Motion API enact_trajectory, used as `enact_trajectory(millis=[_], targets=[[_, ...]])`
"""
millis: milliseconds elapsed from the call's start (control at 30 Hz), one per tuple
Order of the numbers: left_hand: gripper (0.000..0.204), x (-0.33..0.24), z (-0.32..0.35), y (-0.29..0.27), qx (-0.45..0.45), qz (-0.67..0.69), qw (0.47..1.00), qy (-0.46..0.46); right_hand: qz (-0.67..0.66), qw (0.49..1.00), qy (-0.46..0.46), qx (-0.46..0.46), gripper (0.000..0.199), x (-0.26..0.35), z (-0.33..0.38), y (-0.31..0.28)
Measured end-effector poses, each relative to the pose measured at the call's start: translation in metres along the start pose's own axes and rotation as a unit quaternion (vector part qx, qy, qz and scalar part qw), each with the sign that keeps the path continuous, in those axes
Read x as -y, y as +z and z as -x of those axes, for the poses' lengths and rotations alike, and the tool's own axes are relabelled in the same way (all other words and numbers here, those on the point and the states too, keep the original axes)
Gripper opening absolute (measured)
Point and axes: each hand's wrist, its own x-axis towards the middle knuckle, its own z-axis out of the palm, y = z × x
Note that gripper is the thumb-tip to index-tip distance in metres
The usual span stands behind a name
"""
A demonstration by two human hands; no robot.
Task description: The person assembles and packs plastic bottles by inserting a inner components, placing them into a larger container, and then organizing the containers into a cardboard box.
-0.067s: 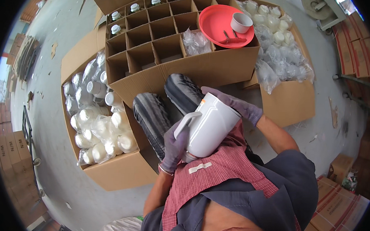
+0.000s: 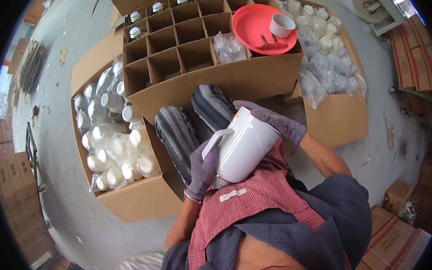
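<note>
A glossy white jug (image 2: 246, 145) with a side handle lies tilted across my lap, over a red checked apron (image 2: 258, 196). My left hand (image 2: 202, 171), in a greyish-purple glove, holds it beside the handle, close to its lower end. With a matching glove, my right hand (image 2: 281, 124) grips the jug's far end, the fingers lying over the rim. That end's opening is hidden by the hand and the angle.
Ahead stands a divided carton (image 2: 213, 81) with several white-capped bottles in its far-left cells. A red basin (image 2: 252, 28) with a white cup (image 2: 282, 25) rests on it. Cartons of plastic-wrapped white parts flank it, left (image 2: 136, 200) and right (image 2: 337, 121).
My right hand has shifted slightly and covers more of the jug's far end. The jug stays in both hands, almost in the same place.
</note>
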Motion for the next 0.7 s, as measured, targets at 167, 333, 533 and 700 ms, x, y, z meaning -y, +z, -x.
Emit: enact_trajectory(millis=[167, 333, 533, 700], targets=[[0.035, 0.008, -0.014, -0.014, 0.078, 0.03, 0.996, -0.005, 0.179, 0.979, -0.091, 0.024, 0.065, 0.035, -0.013, 0.022], [0.032, 0.06, -0.021, 0.002, 0.212, 0.235, 0.941, -0.117, 0.376, 0.85, -0.335, 0.153, 0.066, 0.098, -0.021, 0.076], [0.031, 0.062, -0.023, -0.001, 0.19, 0.185, 0.962, -0.071, 0.361, 0.835, -0.372, 0.182, 0.082, 0.082, -0.034, 0.056], [0.029, 0.006, -0.007, -0.025, 0.056, -0.137, 0.98, 0.133, 0.181, 0.976, -0.051, 0.109, 0.087, 0.075, -0.029, 0.013]])
